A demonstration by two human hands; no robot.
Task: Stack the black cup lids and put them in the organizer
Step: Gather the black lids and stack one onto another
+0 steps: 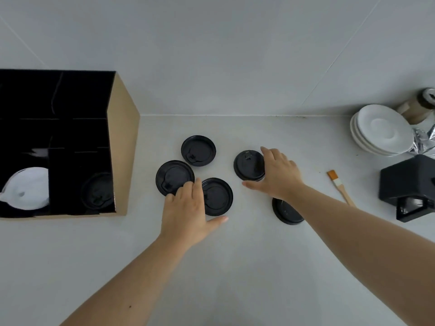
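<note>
Several black cup lids lie on the white counter. One lid sits at the back. A second lid and a third lid lie in front of it, and my left hand rests flat over their near edges with fingers spread. My right hand curls around the right side of a small stack of lids, fingers touching its rim. Another lid lies partly hidden under my right forearm. The organizer, a brown box with black compartments, stands at the left and holds a black lid.
White lids fill the organizer's left compartment. A stack of white saucers stands at the back right beside crumpled foil. A small wooden brush and a black box-shaped object lie on the right.
</note>
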